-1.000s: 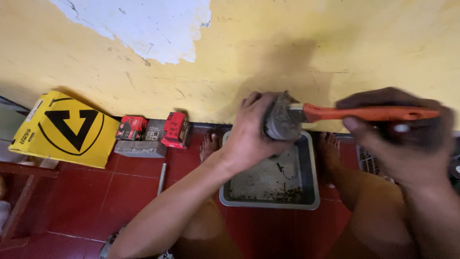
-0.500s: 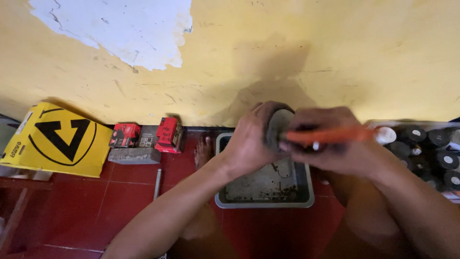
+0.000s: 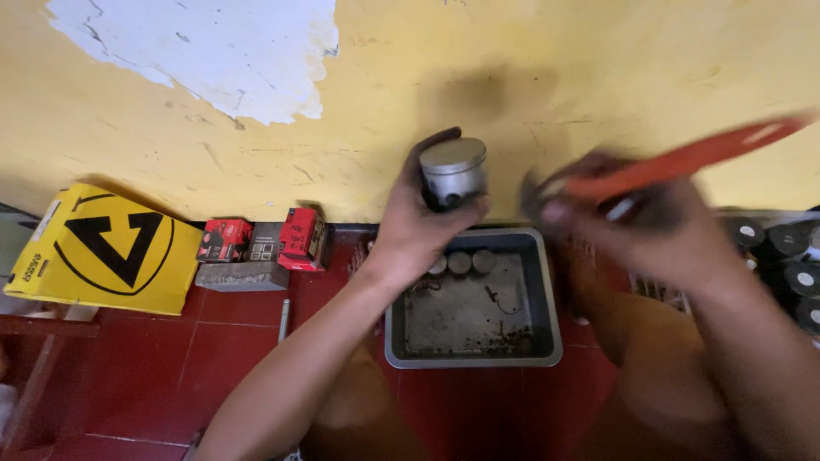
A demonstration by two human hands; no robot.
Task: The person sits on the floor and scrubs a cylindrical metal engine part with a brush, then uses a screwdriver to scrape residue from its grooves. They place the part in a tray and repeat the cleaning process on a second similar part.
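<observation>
**Overhead, a grey piston held up against a yellow wall**

Overhead, the largest surface seen is the yellow wall (image 3: 598, 77), with a patch of bare white plaster (image 3: 213, 51) up and to the left of the hands. Below the hands a red tiled floor (image 3: 128, 376) is spread, and on it, directly beneath the left hand, a grey metal tray (image 3: 547, 341) is set, dirty inside, with three small round parts (image 3: 461, 261) lined along its far wall. Far to the left a yellow box with a black triangle mark (image 3: 102, 248) is leaned, and nearer, small red boxes (image 3: 303, 237) are stacked on a grey block (image 3: 243, 275). To the right of the right hand, dark round caps (image 3: 786, 265) are grouped.

The piston (image 3: 453, 171), a short grey metal cylinder with a flat pale crown, is held upright above the tray by the left hand (image 3: 418, 226), fingers and thumb wrapped round its skirt. It is judged to be rigid, fairly heavy for its size and possibly oily, so a full wrap low on the skirt is thought safest. An orange-handled tool (image 3: 683, 158) is gripped in the right hand (image 3: 632, 222), just beside the piston; the hand is blurred, and the exact finger hold cannot be told.
</observation>
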